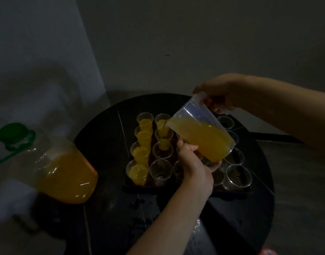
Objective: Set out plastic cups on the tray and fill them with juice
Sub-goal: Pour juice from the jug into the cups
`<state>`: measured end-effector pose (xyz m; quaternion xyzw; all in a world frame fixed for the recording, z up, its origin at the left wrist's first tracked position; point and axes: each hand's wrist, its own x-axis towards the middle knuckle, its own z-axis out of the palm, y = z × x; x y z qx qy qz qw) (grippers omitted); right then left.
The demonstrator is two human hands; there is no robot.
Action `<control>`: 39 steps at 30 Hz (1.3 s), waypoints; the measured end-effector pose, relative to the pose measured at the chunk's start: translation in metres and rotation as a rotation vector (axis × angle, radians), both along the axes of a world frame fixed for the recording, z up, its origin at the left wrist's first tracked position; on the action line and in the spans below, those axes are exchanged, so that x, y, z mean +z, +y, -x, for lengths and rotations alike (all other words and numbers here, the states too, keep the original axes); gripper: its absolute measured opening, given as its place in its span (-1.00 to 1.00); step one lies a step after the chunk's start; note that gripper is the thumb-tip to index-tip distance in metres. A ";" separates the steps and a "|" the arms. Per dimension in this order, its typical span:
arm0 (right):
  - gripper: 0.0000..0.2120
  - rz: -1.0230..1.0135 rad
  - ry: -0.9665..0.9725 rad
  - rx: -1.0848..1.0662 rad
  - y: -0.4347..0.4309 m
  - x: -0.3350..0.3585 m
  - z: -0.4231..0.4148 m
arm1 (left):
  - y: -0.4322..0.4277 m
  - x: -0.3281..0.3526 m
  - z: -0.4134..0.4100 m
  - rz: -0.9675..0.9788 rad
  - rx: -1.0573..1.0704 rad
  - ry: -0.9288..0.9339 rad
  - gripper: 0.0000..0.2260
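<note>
Four small clear plastic cups in the tray's left column hold orange juice (139, 171); dim light, head view only. Dark rectangular tray (137, 189) sits on a round black table (110, 214), cups standing upright in rows on it. Second column: far cup (162, 124) is taking a thin stream of juice right now, the next cup (164, 139) already has juice, the two nearer ones look empty (160, 172). Cups toward the right side (238, 176) look empty too; several are hidden behind the hands. Clear plastic pitcher (202, 133), part full of orange juice, is tilted spout-down to the left over the far cup of the second column. Right hand (219, 97) is wrapped around the pitcher's handle at the raised rim end, fingers closed on it. Left hand (194, 161) cups the pitcher's base from underneath, thumb on the near side, fingers curled around below. Large clear juice bottle (66, 173) with green cap (11, 133) stands at the table's left edge, roughly half full, blurred, well apart from the tray. Pale wall behind
</note>
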<state>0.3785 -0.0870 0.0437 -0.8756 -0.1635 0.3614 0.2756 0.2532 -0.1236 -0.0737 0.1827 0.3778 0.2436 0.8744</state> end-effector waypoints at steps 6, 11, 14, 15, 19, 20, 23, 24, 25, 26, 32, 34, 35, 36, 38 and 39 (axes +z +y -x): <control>-0.67 -0.004 0.010 -0.011 0.000 0.000 -0.001 | 0.000 -0.001 0.001 0.002 -0.003 -0.008 -0.48; -0.70 -0.006 -0.003 -0.004 0.001 0.001 -0.002 | 0.000 0.000 -0.001 0.006 0.001 -0.019 -0.49; -0.69 0.004 -0.018 0.002 0.001 0.002 -0.003 | -0.001 0.001 -0.002 0.002 0.010 -0.020 -0.48; -0.69 0.006 -0.019 0.002 0.001 0.001 -0.003 | -0.001 0.000 -0.003 0.003 0.011 -0.022 -0.48; -0.73 -0.008 -0.027 -0.001 0.000 -0.001 -0.006 | -0.001 -0.003 -0.005 0.019 0.010 -0.026 -0.49; -0.74 -0.011 -0.034 -0.002 0.000 -0.002 -0.006 | -0.001 -0.004 -0.005 0.020 0.011 -0.028 -0.49; -0.75 -0.021 -0.032 0.001 0.001 -0.003 -0.006 | -0.002 -0.003 -0.007 0.021 0.015 -0.028 -0.50; -0.74 -0.020 -0.030 0.004 0.000 -0.002 -0.005 | -0.002 -0.003 -0.007 0.023 0.017 -0.028 -0.51; -0.73 -0.018 -0.031 0.007 0.000 -0.002 -0.005 | -0.002 -0.002 -0.007 0.023 0.018 -0.028 -0.52; -0.71 -0.018 -0.033 0.006 -0.001 -0.001 -0.005 | -0.002 -0.002 -0.007 0.021 0.018 -0.028 -0.53; -0.69 0.003 -0.025 -0.008 0.000 0.003 -0.006 | -0.003 -0.001 -0.009 0.020 0.020 -0.034 -0.54; -0.70 -0.001 -0.019 -0.021 0.001 0.003 -0.007 | -0.002 -0.001 -0.009 0.014 0.020 -0.032 -0.54; -0.71 -0.002 -0.017 -0.026 0.002 0.002 -0.008 | -0.002 -0.001 -0.009 0.012 0.019 -0.034 -0.54; -0.71 0.001 -0.016 -0.028 0.002 0.002 -0.008 | -0.001 -0.001 -0.009 0.013 0.018 -0.037 -0.54; -0.71 0.003 -0.009 -0.033 0.003 0.002 -0.008 | -0.001 -0.001 -0.009 0.016 0.019 -0.042 -0.53; -0.71 0.001 -0.004 -0.033 0.002 0.003 -0.007 | -0.002 0.000 -0.009 0.018 0.021 -0.045 -0.53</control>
